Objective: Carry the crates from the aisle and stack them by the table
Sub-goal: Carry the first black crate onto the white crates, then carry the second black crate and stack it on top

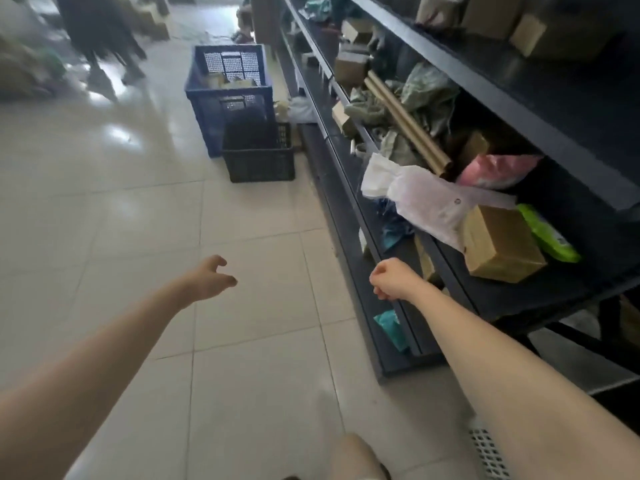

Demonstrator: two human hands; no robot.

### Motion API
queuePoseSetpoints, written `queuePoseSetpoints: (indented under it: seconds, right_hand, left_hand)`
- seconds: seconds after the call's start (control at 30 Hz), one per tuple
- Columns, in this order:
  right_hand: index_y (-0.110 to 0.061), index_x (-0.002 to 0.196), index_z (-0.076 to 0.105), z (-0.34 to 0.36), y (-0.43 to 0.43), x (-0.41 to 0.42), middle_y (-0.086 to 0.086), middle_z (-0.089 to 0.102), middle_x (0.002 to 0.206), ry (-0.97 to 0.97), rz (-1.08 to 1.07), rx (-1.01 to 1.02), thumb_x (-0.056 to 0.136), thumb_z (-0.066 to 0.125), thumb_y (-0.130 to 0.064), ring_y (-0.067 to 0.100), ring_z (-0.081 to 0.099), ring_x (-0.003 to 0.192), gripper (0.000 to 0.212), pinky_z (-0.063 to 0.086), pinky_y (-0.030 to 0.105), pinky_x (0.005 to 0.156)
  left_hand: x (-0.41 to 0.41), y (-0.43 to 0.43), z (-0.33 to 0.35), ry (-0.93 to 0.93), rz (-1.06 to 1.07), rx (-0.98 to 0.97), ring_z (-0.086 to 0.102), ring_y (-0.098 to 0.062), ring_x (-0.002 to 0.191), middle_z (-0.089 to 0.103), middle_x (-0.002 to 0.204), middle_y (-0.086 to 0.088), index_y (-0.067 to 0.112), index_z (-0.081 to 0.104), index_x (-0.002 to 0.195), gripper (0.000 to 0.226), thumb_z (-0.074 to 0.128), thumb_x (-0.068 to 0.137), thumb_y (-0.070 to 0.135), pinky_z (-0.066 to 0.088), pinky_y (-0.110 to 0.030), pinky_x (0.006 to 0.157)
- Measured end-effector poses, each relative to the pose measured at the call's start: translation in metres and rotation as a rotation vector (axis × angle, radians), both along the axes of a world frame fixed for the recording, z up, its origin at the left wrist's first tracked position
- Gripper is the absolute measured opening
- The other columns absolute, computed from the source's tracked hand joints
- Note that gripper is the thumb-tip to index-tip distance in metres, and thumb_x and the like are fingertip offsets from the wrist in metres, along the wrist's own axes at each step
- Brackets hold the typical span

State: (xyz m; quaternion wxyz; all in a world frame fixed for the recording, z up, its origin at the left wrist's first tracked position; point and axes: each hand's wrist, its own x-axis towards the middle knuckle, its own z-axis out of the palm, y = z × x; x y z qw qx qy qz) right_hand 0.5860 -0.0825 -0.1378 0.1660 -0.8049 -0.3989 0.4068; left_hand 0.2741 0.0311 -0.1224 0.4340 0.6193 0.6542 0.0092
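A tall blue crate (207, 112) stands on the tiled aisle floor ahead, with small boxes inside it. Directly in front of it sits a lower black crate (258, 161), which looks empty. Both stand close to the shelf rack on the right. My left hand (211, 278) reaches forward over the floor, fingers spread, holding nothing. My right hand (391, 280) is stretched out beside the shelf edge with its fingers curled in and nothing in it. Both hands are well short of the crates.
A long dark shelf rack (512, 109) runs along the right, loaded with cardboard boxes, tubes, bags and cloth. Another person's legs (104, 57) stand at the far left. A white perforated crate corner (488, 452) shows at the bottom right. Boxes lie at the aisle's far end.
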Motion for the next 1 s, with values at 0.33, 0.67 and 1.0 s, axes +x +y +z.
queuePoseSetpoints:
  seconds: [0.33,0.67,1.0]
  right_hand:
    - [-0.001,0.098,0.064,-0.009,0.222,-0.009,0.015,0.065,0.09,-0.007,0.141,-0.049,0.089,0.048,-0.008,0.015,0.058,0.063,0.02,0.044,0.016,0.044]
    - [0.004,0.098,0.063,0.019,0.491,0.036,0.021,0.07,0.092,-0.098,0.216,-0.054,0.087,0.044,-0.008,0.032,0.066,0.076,0.025,0.054,0.033,0.062]
    - [-0.003,0.11,0.06,0.005,0.73,0.009,0.019,0.066,0.106,-0.153,0.375,-0.152,0.092,0.048,-0.014,0.022,0.062,0.079,0.024,0.049,0.025,0.062]
  left_hand:
    - [-0.018,0.181,-0.008,-0.022,0.142,0.025,0.048,-0.036,0.125,0.048,0.137,-0.021,0.009,0.042,0.137,0.058,0.064,0.083,0.016,0.041,-0.043,0.106]
    - [0.009,0.412,0.038,-0.033,0.138,0.114,0.058,-0.031,0.109,0.06,0.125,-0.017,0.011,0.047,0.134,0.051,0.063,0.085,0.017,0.046,-0.038,0.097]
    - [-0.038,0.654,0.008,0.029,0.149,0.111,0.055,-0.026,0.095,0.061,0.119,-0.018,0.007,0.05,0.132,0.046,0.059,0.087,0.015,0.045,-0.036,0.091]
